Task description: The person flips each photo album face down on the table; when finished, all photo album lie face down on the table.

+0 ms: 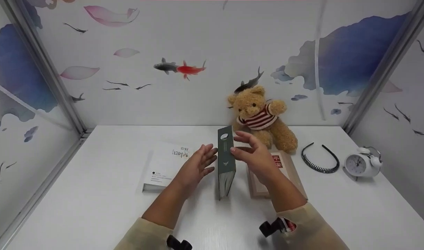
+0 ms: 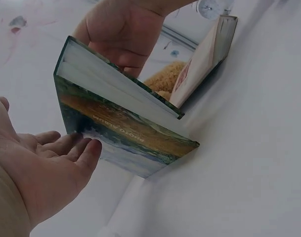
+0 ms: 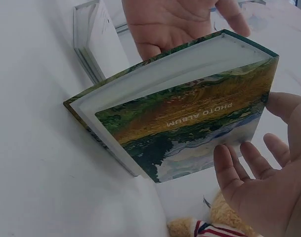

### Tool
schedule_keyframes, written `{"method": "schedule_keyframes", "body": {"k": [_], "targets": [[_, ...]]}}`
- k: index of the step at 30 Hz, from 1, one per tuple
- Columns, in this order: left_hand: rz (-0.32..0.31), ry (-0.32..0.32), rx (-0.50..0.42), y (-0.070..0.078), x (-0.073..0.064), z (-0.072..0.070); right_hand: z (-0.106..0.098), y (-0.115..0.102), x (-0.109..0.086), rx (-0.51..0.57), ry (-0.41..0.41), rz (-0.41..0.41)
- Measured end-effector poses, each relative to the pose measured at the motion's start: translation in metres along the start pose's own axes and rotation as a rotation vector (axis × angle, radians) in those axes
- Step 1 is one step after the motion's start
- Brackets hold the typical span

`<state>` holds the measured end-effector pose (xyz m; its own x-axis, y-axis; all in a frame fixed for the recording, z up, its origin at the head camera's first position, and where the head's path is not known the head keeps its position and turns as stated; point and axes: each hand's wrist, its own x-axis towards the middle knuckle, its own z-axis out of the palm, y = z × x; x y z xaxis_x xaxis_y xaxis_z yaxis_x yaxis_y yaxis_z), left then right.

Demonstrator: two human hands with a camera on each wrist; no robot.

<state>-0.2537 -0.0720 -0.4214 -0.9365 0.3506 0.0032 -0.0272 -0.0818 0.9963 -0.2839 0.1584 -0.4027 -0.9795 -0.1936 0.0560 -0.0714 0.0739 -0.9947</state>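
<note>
Two hands flank one photo album (image 1: 227, 152), and what a balancing act at the middle of the white table (image 1: 94, 211)! It's up on its long fore-edge, dark green spine on top, covers parted slightly below, pages showing at the near end. Over on the left side, the left hand (image 1: 194, 168): wide, palm turned to the album, fingers almost straight, tips right beside the cover; whether they actually touch, I cannot tell. And on the other flank, the right hand (image 1: 256, 156), wide as well, its thumb on the edge of the spine, its fingers loosely spread alongside the cover. Both wrist views catch painted covers lettered PHOTO ALBUM!

Look to the left half of the table: a white book (image 1: 160, 163), lying flat beyond the left forearm. To the right of the album, a brown book (image 1: 292, 170) with a red label, partly behind the right forearm. Up by the far edge sits a teddy bear (image 1: 259, 119) in a striped top, tilted, one arm raised. Then comes a black headband (image 1: 321, 170), toward the right edge, and nearer that edge, just beside it, a white alarm clock (image 1: 358, 165) upright on its feet!
</note>
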Motion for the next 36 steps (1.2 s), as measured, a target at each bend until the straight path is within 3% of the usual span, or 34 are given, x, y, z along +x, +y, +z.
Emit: {"method": "schedule_keyframes", "body": {"k": [7,10,18,26,36], "targets": [[-0.181,0.013,-0.051,-0.022,0.004,-0.002,-0.011,-0.003,0.002,0.000,-0.014,-0.001],[-0.226,0.014,-0.081,-0.027,0.003,0.000,-0.014,-0.002,0.003,0.000,-0.025,0.026],[-0.222,0.043,-0.088,-0.029,0.004,-0.002,-0.021,0.000,0.004,-0.024,-0.066,0.089],[-0.207,0.109,-0.002,-0.029,0.007,-0.003,-0.030,0.013,0.010,-0.125,-0.053,0.045],[-0.230,0.150,0.057,-0.026,0.005,-0.003,-0.033,0.022,0.014,-0.107,-0.044,0.257]]}}
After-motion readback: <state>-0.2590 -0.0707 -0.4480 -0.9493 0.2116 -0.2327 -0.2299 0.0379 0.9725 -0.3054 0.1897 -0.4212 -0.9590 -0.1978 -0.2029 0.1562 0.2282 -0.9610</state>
